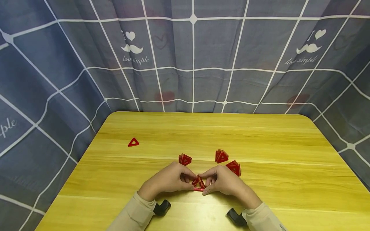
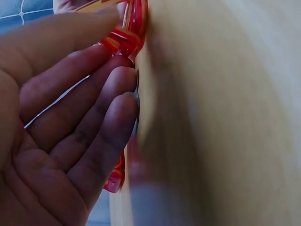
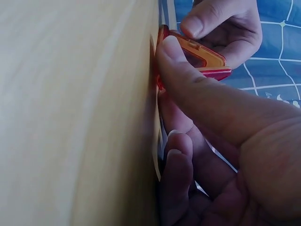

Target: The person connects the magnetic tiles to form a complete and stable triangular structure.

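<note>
At the table's near middle, several translucent red triangular tiles (image 1: pixel 198 189) lean together, with one flat along the bottom. The left hand (image 1: pixel 170 179) pinches their left side between thumb and index finger. From the right, the right hand (image 1: pixel 226 181) pinches the other side the same way. In the left wrist view, the red tiles (image 2: pixel 137 21) stand at the thumb tip, and the other fingers curl loosely below. Orange-looking tile edges (image 3: pixel 214 57) show beyond the right thumb in the right wrist view. The fingers partly hide how the tiles meet.
Small red tile clusters stand beyond the hands: one (image 1: pixel 185 159) by the left hand, another (image 1: pixel 221 156) farther back, a third (image 1: pixel 234 167) beside the right hand. A single red triangle (image 1: pixel 133 142) lies far left on the wooden table (image 1: pixel 274 144). A grey checked curtain (image 1: pixel 214 54) surrounds the table.
</note>
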Tool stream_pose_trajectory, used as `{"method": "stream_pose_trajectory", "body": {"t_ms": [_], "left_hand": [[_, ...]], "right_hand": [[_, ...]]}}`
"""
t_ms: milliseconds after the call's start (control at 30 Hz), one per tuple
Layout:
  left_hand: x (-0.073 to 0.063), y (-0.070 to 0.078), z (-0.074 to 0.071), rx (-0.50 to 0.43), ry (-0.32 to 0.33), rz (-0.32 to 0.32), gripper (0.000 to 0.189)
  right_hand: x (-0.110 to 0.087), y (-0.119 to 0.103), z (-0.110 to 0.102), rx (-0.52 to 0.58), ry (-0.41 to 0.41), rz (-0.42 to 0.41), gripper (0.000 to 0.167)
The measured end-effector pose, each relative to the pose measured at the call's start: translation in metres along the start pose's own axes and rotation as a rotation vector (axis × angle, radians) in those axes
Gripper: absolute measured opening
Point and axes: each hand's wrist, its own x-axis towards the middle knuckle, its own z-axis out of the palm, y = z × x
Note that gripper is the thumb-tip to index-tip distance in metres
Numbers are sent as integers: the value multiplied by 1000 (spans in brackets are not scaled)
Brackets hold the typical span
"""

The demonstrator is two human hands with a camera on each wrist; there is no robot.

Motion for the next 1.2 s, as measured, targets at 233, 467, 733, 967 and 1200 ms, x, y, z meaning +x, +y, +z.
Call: {"method": "stream_pose_trajectory", "body": {"t_ms": [233, 467, 733, 967, 1200], "left_hand": [[0, -1, 0, 26, 7, 5, 20], [1, -2, 1, 64, 11, 28, 17], [1, -3, -1, 153, 47, 65, 16], [3, -2, 1, 114, 80, 12, 20], [-2, 4, -7, 48, 100, 1, 23]], "right_hand": [[1, 0, 1, -45, 20, -4, 54], [1, 0, 1, -56, 34, -15, 58], [0, 1, 1, -64, 49, -11, 55], [0, 0, 1, -61, 47, 1, 48], [2, -1, 3, -89, 42, -46, 60]]}}
